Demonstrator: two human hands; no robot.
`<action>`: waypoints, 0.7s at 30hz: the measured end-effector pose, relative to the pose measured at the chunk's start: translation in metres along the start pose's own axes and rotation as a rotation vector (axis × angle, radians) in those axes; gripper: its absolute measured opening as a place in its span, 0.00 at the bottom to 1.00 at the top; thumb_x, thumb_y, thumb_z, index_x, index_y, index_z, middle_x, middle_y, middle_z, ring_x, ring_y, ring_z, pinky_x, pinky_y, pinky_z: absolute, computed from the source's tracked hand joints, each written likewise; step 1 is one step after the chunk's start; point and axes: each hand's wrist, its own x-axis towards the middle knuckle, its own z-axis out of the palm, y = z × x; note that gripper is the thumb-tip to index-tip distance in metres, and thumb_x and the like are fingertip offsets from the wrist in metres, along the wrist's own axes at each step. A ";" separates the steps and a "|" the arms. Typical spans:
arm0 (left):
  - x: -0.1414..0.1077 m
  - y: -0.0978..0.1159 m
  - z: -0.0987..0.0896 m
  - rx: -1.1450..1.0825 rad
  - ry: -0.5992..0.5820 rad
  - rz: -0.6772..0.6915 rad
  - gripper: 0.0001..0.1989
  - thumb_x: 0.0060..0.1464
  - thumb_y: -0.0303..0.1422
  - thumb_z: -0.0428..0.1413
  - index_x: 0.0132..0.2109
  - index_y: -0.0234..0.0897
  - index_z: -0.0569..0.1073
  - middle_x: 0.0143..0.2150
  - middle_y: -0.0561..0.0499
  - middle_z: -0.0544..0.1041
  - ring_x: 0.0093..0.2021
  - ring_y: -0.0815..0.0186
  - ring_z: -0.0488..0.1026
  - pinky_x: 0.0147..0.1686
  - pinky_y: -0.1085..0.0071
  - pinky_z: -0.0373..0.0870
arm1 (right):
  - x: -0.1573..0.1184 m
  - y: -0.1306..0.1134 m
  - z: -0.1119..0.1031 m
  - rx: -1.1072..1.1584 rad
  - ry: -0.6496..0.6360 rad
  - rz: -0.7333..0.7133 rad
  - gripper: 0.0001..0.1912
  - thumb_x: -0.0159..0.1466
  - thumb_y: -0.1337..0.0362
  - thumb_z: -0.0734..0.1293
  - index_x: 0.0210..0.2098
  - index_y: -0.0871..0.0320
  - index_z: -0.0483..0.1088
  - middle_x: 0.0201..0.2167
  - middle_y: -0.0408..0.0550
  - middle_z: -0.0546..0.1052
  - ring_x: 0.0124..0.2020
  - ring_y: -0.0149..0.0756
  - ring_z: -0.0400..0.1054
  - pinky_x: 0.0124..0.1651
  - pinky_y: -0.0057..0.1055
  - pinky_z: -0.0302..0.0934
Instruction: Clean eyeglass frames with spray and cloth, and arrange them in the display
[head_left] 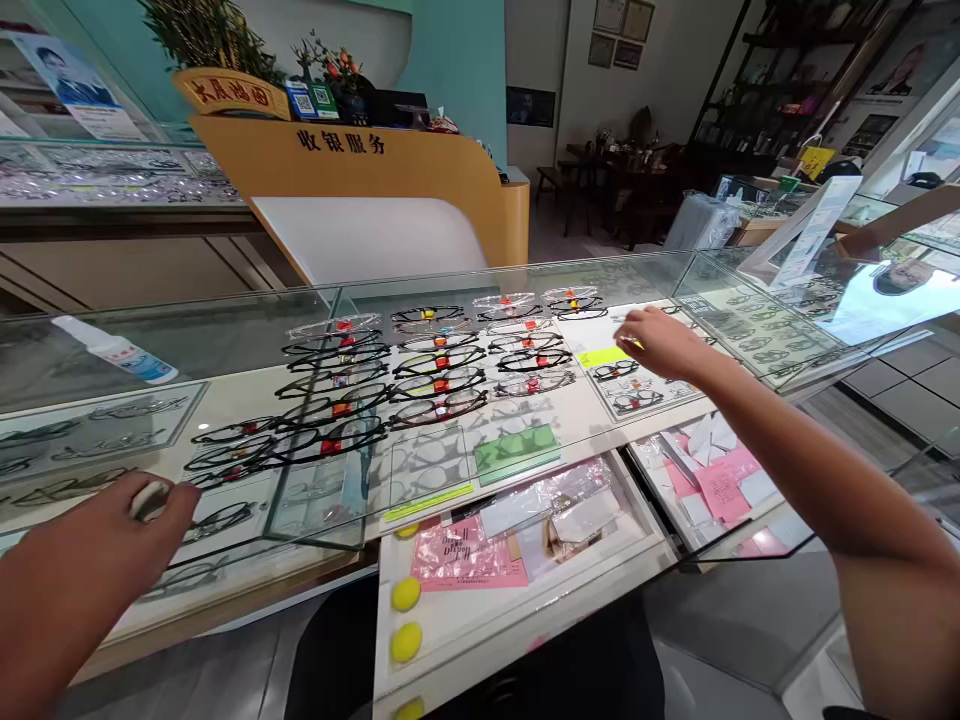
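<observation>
My left hand (124, 535) is at the lower left beside the glass counter (450, 462), its fingers curled round a small whitish thing (151, 500) that I cannot make out. Just right of it, dark-framed glasses (221, 520) lie in the case. My right hand (656, 342) reaches over the right part of the counter, fingers bent and pressed together above a tray with glasses (637, 400) and a yellow strip (602, 357). Whatever it may hold is hidden. Between my hands, rows of glasses with red and orange tags (441, 385) lie on the glass top.
A white spray bottle (124, 355) lies at the left. Below the counter, an open drawer (450, 625) holds plastic bags, pink paper and yellow discs. A second drawer (716, 480) holds papers. Beyond stand a white chair back (375, 240) and an orange desk (420, 165).
</observation>
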 end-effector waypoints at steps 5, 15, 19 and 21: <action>-0.007 0.011 -0.008 0.078 -0.025 -0.086 0.23 0.65 0.55 0.44 0.47 0.44 0.74 0.30 0.46 0.80 0.34 0.51 0.75 0.29 0.66 0.65 | 0.087 0.018 0.049 -0.202 0.139 -0.011 0.27 0.77 0.62 0.61 0.69 0.65 0.76 0.79 0.61 0.68 0.77 0.66 0.57 0.69 0.60 0.64; 0.005 0.001 0.000 0.090 -0.074 -0.134 0.25 0.68 0.56 0.42 0.51 0.45 0.74 0.37 0.47 0.81 0.36 0.54 0.73 0.30 0.67 0.65 | 0.156 0.049 0.092 -0.184 0.084 -0.030 0.24 0.74 0.66 0.61 0.61 0.59 0.84 0.75 0.52 0.74 0.77 0.66 0.59 0.69 0.61 0.63; 0.008 0.000 0.002 0.094 -0.080 -0.138 0.25 0.67 0.55 0.43 0.51 0.45 0.75 0.36 0.47 0.81 0.35 0.54 0.73 0.30 0.68 0.63 | 0.161 0.053 0.098 -0.151 0.111 -0.029 0.25 0.77 0.65 0.59 0.62 0.57 0.84 0.72 0.51 0.78 0.75 0.64 0.61 0.68 0.60 0.63; 0.008 -0.001 0.002 0.102 -0.073 -0.135 0.25 0.67 0.55 0.44 0.51 0.45 0.75 0.35 0.47 0.81 0.35 0.55 0.73 0.30 0.68 0.63 | 0.158 0.049 0.097 -0.135 0.134 -0.029 0.26 0.78 0.64 0.58 0.62 0.57 0.84 0.70 0.52 0.80 0.74 0.64 0.62 0.67 0.59 0.63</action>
